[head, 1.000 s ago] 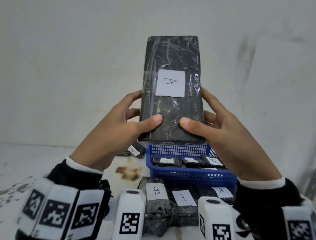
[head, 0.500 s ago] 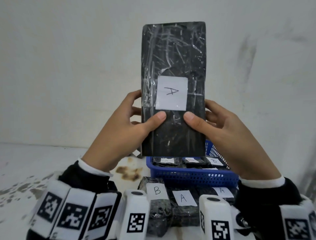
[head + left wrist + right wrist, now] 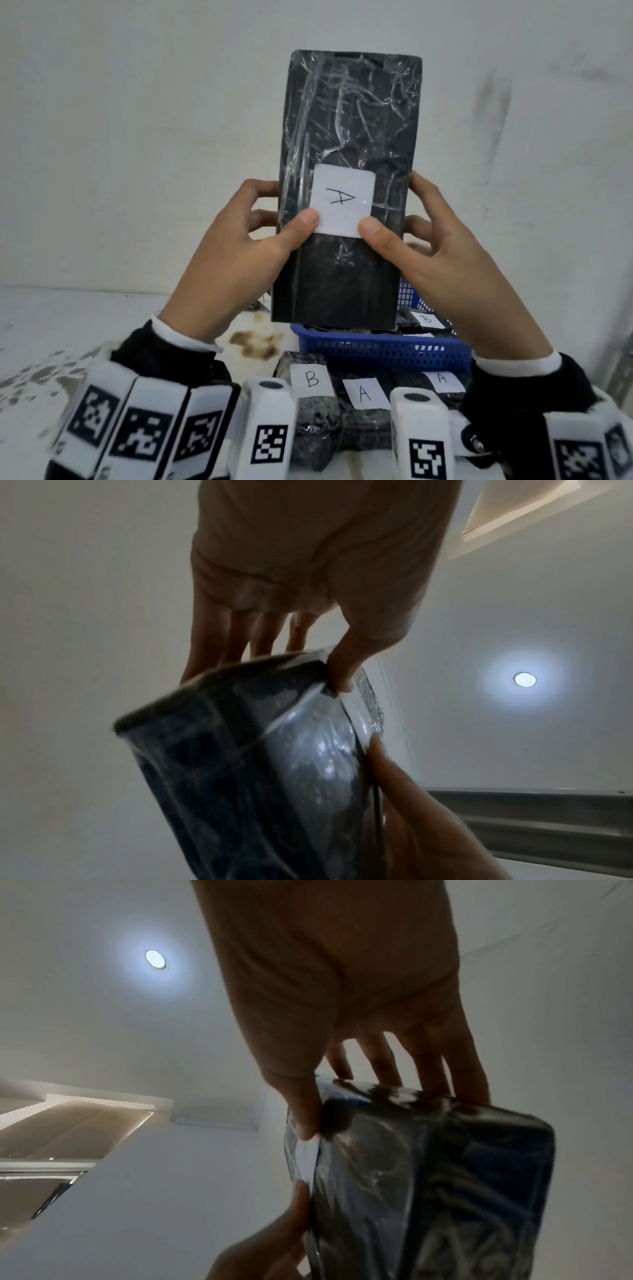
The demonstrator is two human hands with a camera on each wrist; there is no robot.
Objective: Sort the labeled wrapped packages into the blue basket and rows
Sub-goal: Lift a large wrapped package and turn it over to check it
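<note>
While both hands hold package [image 3: 346, 192] upright above blue basket [image 3: 383, 349], step reads as label check: "A" label [image 3: 342, 200] faces head camera. Left hand [image 3: 233, 260] and right hand [image 3: 442, 270] each clamp one side, thumbs on front. Next move, by judgement: pick destination, lower flat into basket or beside table row [image 3: 364, 394] marked B, A, A. Wrist views show package underside only; label, basket, row unseen there.

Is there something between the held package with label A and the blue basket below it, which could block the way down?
Nothing visible blocks it. Both hands, left hand and right hand, hold the package upright in open air above the blue basket. The basket already holds other wrapped packages, so free room inside is unclear.
</note>
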